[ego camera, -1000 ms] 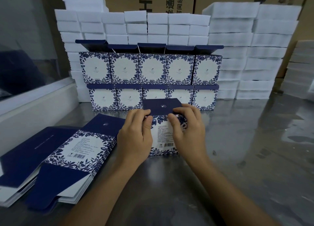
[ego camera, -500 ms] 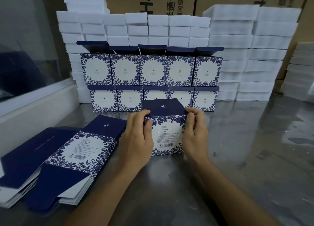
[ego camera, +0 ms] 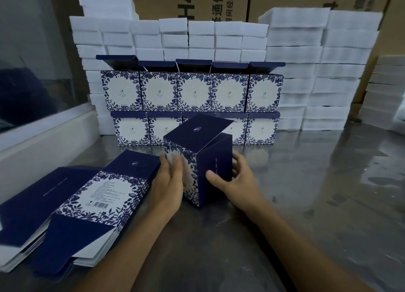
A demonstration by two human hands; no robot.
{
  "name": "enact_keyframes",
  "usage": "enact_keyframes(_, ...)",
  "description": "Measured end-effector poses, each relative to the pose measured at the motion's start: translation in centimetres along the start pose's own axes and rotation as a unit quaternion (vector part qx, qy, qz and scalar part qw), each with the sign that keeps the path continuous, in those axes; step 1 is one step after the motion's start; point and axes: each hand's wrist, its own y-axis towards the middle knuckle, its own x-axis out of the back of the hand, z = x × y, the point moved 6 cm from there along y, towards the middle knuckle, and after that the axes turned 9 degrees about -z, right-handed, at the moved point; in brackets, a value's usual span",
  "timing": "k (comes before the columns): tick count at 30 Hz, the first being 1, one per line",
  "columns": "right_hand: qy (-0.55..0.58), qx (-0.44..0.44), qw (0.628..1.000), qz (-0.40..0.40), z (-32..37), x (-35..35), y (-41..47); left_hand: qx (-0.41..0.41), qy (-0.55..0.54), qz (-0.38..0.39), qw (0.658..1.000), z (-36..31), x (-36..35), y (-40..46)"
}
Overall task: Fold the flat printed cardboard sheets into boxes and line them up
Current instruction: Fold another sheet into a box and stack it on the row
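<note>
A folded blue-and-white floral box (ego camera: 198, 158) stands tilted on the steel table, one corner turned toward me, its navy top flap closed. My left hand (ego camera: 167, 188) lies against its floral left face with fingers nearly straight. My right hand (ego camera: 235, 180) grips the navy right side, thumb on the near face and fingers behind. To the left lies a stack of flat printed sheets (ego camera: 98, 201). Behind stand two rows of finished boxes (ego camera: 192, 92), the upper row with open lids.
White foam blocks (ego camera: 317, 72) are piled behind and to the right of the box rows, with brown cartons (ego camera: 208, 2) further back. A white ledge and glass panel (ego camera: 43, 134) run along the left. The steel table (ego camera: 317, 193) extends to the right.
The top flap was tucked shut, then both hands slid down the sides and turned the box, so a corner now faces me and it tilts.
</note>
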Motion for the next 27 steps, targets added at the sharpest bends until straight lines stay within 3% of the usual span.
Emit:
enact_keyframes(4,-0.066,0.013,0.997,-0.032,0.1,0.3,-0.2,0.008,-0.069,-0.021,0.997,-0.3,0.2,-0.1)
enact_keyframes(9,0.001,0.043,0.998,-0.047,1.7,0.6,-0.1,0.037,-0.143,-0.046,0.988,-0.4,0.8,-0.1)
enact_keyframes(18,-0.051,0.014,0.997,-0.050,1.3,0.5,-0.4,0.029,-0.124,-0.095,0.987,0.8,1.6,1.2)
enact_keyframes(23,-0.044,0.038,0.998,-0.030,1.7,0.1,-0.8,0.000,-0.088,-0.040,0.995,0.5,0.8,1.1)
enact_keyframes(27,-0.022,0.086,0.994,-0.064,3.2,0.0,-1.1,0.012,-0.208,0.007,0.978,-0.1,0.1,1.0)
